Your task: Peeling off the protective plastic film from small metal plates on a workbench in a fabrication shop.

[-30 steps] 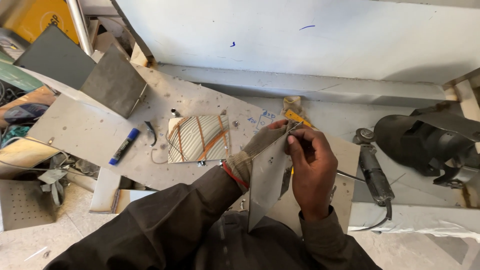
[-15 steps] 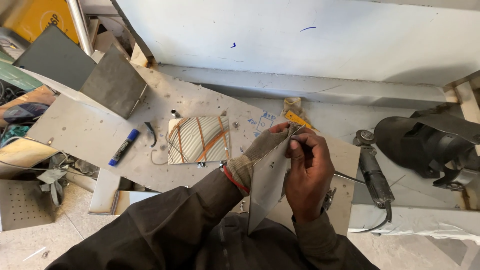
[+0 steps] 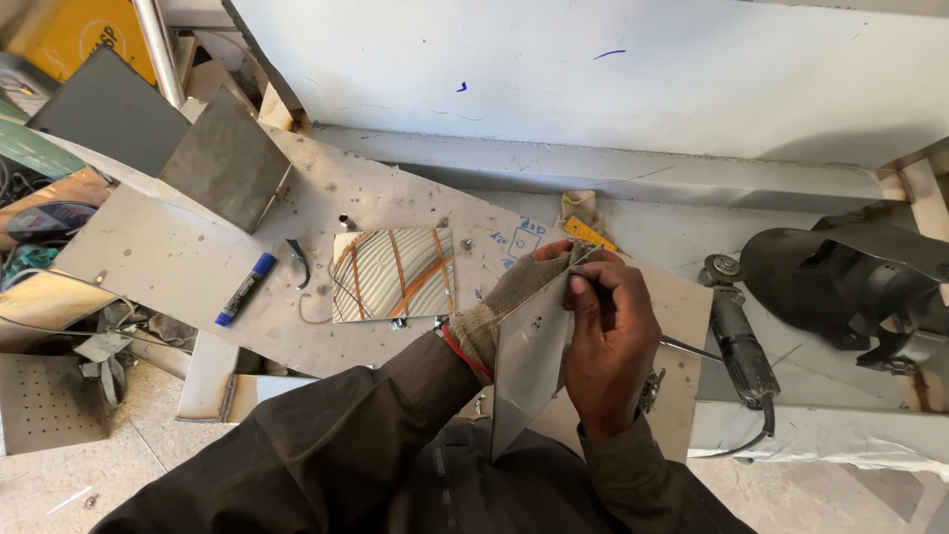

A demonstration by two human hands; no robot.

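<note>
A folded metal sheet [image 3: 529, 371] is gripped at frame centre by the gloved left hand [image 3: 519, 292] and the bare right hand [image 3: 611, 341], fingers closed on its top edge. A striped panel [image 3: 393, 274] and blue marker [image 3: 245, 289] are seen on the desk [image 3: 178, 257] at 10 o'clock, an angle grinder [image 3: 736, 336] at 3 o'clock.

**Hands: both raised, closed in a grip**

Left hand [image 3: 529, 287] is gloved, wrist cuffed in red, forearm angled up from the lower left in a dark sleeve. Right hand [image 3: 613, 341] is bare, fingers curled and pinched, knuckles facing the camera, just beside the left.
</note>
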